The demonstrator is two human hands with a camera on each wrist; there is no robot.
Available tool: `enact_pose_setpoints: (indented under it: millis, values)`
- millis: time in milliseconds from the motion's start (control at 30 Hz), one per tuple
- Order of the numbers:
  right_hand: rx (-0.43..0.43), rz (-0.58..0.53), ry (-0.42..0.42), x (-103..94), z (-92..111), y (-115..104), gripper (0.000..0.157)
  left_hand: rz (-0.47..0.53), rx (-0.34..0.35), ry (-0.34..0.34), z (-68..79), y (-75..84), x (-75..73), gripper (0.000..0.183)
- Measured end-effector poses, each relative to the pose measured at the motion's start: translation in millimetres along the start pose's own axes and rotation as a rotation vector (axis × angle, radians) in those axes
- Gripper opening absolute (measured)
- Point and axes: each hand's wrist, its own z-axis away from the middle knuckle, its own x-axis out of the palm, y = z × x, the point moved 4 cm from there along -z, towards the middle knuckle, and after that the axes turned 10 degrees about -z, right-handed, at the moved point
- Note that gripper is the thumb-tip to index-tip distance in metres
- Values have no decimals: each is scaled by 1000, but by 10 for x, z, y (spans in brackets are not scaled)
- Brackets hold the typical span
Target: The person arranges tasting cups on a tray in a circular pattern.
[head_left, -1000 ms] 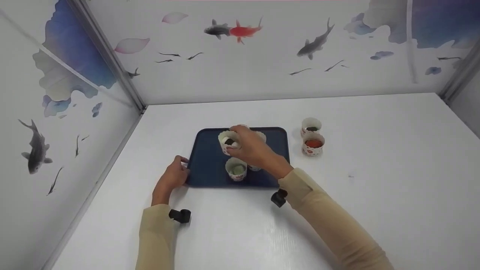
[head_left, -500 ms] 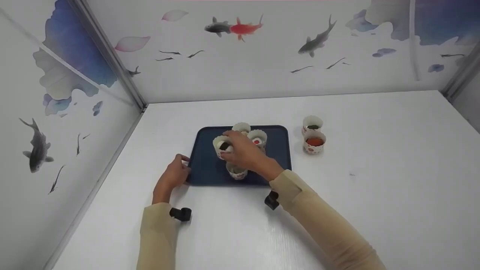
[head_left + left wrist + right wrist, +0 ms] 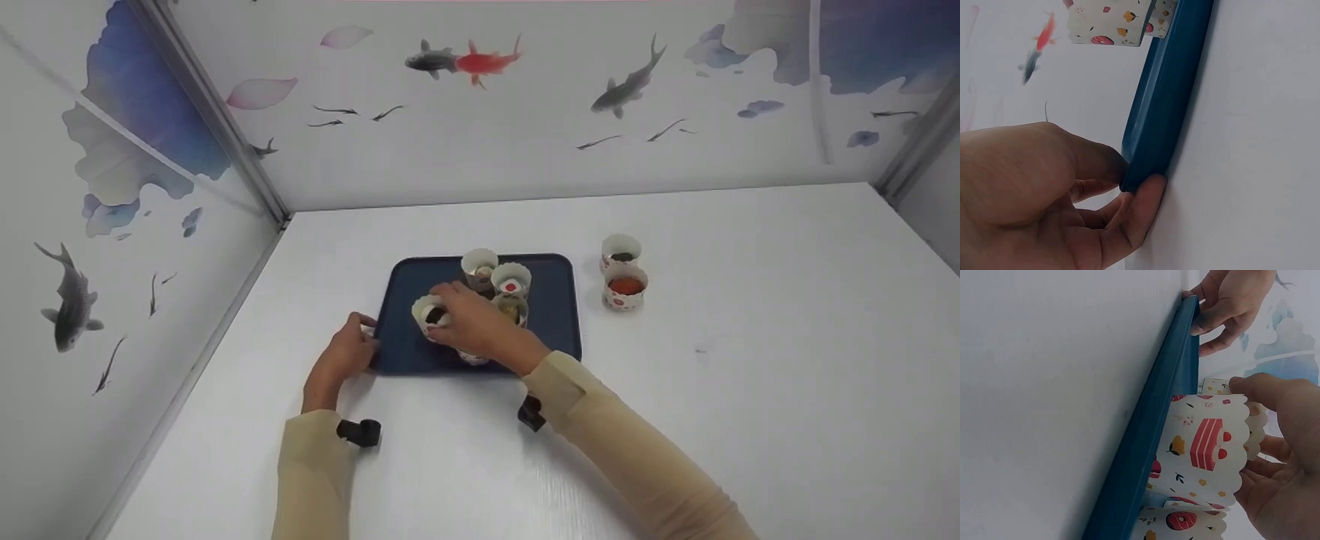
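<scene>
My right hand [image 3: 476, 324] holds a scalloped paper cup [image 3: 421, 324] with white and black contents over the left part of a dark blue tray [image 3: 409, 279]. In the right wrist view, the thumb touches the rim of this cup [image 3: 1217, 386], mostly hidden by a nearer cup [image 3: 1185, 455] with a cake print. At the tray's left edge, my left hand [image 3: 349, 351] pinches the rim, the thumb above and a finger below in the left wrist view. Several other cups stand on the tray, among them one with a red dot [image 3: 511, 280] and one partly under my right hand [image 3: 474, 360].
Two more paper cups stand on the white table to the right of the tray, one with orange-red contents [image 3: 625, 289] and one with dark contents [image 3: 621, 253]. Printed panels [image 3: 525, 150] with fish wall off the back and left side.
My right hand has carried its cup leftward and toward the near side of the tray, uncovering cups behind it. My left hand stays at the tray's edge.
</scene>
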Motion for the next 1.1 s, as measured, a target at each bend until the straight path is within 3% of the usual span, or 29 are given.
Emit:
enact_pose_setpoints:
  millis: [200, 600, 800, 933, 1100]
  values:
    - [31, 72, -15, 30, 5, 4, 61, -2, 9, 2, -11, 7, 6, 39]
    - [-10, 183, -42, 64, 38, 21, 60, 8, 6, -3, -17, 2, 7, 39]
    - [2, 226, -54, 18, 67, -3, 71, 11, 9, 0, -15, -8, 8, 39]
    - [-19, 209, 6, -79, 125, -8, 75, 19, 12, -1, -14, -17, 21, 39]
    - [-72, 192, 128, -278, 204, -11, 68, 14, 14, 10, -20, -25, 24, 39]
